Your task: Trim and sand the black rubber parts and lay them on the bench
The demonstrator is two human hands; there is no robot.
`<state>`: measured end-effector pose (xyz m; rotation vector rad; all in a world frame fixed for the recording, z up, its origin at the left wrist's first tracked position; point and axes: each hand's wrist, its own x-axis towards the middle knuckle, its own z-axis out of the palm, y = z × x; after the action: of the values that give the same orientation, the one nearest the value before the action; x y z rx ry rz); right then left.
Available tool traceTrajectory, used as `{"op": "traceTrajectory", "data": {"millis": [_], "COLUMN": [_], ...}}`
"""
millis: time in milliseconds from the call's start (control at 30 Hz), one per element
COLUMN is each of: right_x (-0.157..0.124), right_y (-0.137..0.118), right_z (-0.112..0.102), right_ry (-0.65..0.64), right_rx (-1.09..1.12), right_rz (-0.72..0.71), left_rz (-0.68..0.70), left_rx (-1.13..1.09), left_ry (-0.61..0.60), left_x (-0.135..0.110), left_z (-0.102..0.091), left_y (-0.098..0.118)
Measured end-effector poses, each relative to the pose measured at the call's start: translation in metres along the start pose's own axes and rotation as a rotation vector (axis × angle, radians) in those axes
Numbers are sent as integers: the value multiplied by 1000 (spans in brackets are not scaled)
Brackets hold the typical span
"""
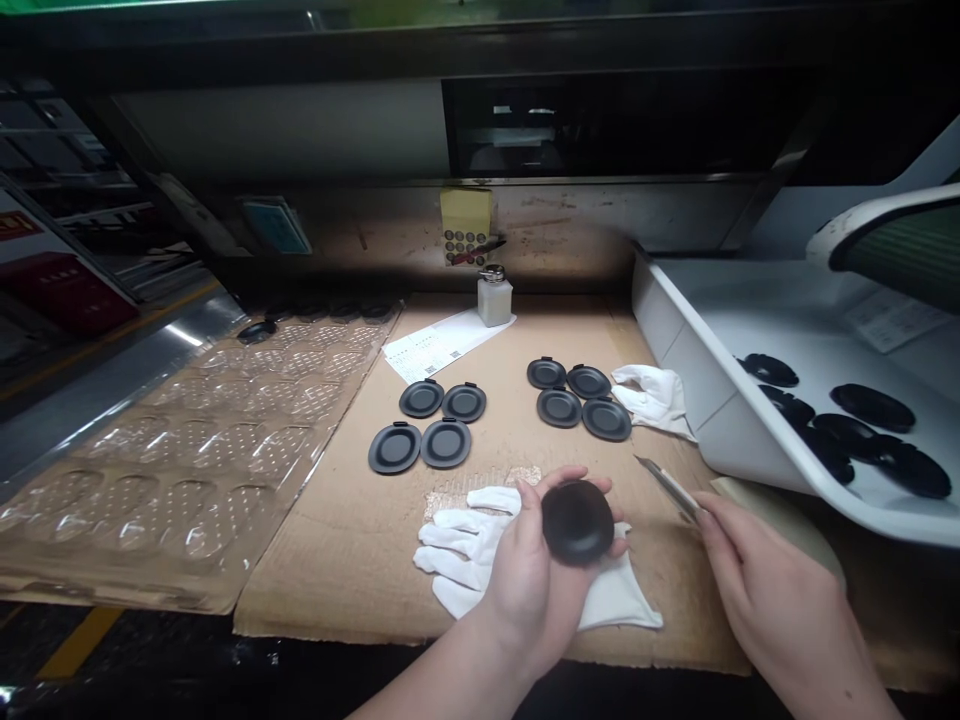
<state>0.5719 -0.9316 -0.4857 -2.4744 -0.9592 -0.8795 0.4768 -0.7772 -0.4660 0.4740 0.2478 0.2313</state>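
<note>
My left hand (pixel 525 590) holds a black, rounded moulded piece (pixel 577 522) between fingers and thumb, its dome facing up. My right hand (pixel 772 580) grips a slim craft knife (pixel 667 490), whose narrow blade points up and left towards that piece without touching it. Beneath my left hand lies a white cotton glove (pixel 465 545), spread on the cardboard. Ahead of my hands sit two groups of several flat black round parts with small tabs, one group (pixel 445 443) on the left and another (pixel 559 407) on the right.
Brown cardboard (pixel 337 590) covers the bench. On it lie clear blister trays (pixel 187 480), a printed paper sheet (pixel 442 345), a white dispenser bottle (pixel 495 300) and a second white glove (pixel 652 400). A white tray (pixel 720 420) at right holds several black pieces.
</note>
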Motion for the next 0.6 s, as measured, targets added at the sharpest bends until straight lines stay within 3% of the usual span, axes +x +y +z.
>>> {"op": "traceTrajectory", "data": {"millis": [133,233,333,600], "right_x": [5,6,2,-9], "right_y": [-21,-40,-55,-66], "right_z": [-14,-18,-15,2], "right_ry": [-6,-120,-206,-113], "right_rx": [221,324,302,181], "right_rz": [-93,-108,-64,-84], "left_rz": [-14,-31,-20,6], "left_rx": [-47,-105,-147,-178], "left_ry": [8,7,8,20], "left_x": [0,1,2,5], "left_z": [0,0,-2,-4], "left_y": [1,1,1,0]}}
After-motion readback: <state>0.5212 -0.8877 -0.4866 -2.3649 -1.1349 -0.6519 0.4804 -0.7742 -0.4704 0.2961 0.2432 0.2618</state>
